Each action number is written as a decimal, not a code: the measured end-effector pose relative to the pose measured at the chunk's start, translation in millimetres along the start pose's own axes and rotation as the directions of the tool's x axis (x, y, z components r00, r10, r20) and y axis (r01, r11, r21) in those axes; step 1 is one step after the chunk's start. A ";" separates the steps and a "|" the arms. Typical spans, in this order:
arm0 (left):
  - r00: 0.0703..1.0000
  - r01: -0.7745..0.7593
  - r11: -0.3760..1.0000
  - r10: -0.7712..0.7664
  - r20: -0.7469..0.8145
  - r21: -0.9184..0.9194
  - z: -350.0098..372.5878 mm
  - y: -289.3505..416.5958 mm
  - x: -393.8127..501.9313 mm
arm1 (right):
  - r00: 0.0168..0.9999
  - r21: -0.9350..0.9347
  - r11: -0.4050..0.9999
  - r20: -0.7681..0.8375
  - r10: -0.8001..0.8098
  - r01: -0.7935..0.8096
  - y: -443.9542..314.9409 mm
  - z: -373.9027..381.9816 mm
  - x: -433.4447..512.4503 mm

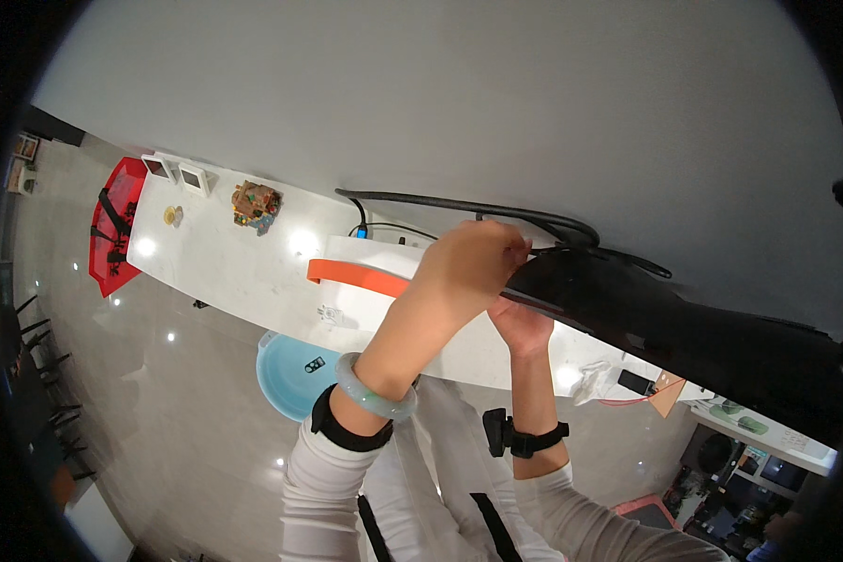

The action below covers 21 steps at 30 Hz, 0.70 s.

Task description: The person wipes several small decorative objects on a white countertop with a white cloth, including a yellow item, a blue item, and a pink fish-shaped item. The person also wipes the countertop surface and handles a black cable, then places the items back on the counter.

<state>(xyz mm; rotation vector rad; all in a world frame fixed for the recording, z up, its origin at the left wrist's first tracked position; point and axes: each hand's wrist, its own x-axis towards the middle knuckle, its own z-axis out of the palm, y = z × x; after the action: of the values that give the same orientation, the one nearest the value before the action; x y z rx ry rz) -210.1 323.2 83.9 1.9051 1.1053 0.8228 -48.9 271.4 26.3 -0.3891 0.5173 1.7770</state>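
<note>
A large black flat panel, probably a television (604, 309), stands out from the grey wall with its left end near me. My left hand (488, 253), with a pale green bangle on its wrist, is at that end's rear upper side; its fingertips are partly hidden. Below the same edge is my right hand (523, 323), its fingers hidden by the panel. Whether either hand grips something cannot be seen. A thick black cable (456, 204) runs along the wall and bends behind the panel near my left hand. Another cable ends in a blue plug (362, 232).
Beneath my hands a long white counter (211, 246) holds a white object with an orange band (358, 275), a small brick-built model (256, 205) and picture frames (193, 179). A light blue basin (288, 386) and a red bin (116, 232) stand on the floor. A phone (636, 381) lies rightward.
</note>
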 end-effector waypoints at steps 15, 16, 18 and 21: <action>0.969 0.243 0.802 -0.225 0.100 -0.546 20.0 3.4 -5.6 | 0.945 -0.163 0.931 -0.033 0.327 -0.328 10.3 -86.6 -43.0; 0.969 0.243 0.773 -0.221 0.110 -0.586 22.3 3.0 -2.1 | 0.932 -0.154 0.920 -0.033 0.360 -0.361 7.2 -95.3 -49.6; 0.961 0.275 0.694 -0.223 0.164 -0.665 20.4 16.8 2.5 | 0.918 -0.190 0.899 -0.039 0.395 -0.395 -0.7 -101.4 -79.0; 0.971 0.239 0.717 -0.181 0.156 -0.654 13.8 31.4 5.4 | 0.921 -0.231 0.894 -0.158 0.356 -0.385 -16.0 -110.9 -106.3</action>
<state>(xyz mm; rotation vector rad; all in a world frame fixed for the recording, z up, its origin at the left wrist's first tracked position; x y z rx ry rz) -184.0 313.7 104.8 1.1640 0.7980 0.8556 -6.5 128.9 -15.2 -0.6061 0.4609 2.2150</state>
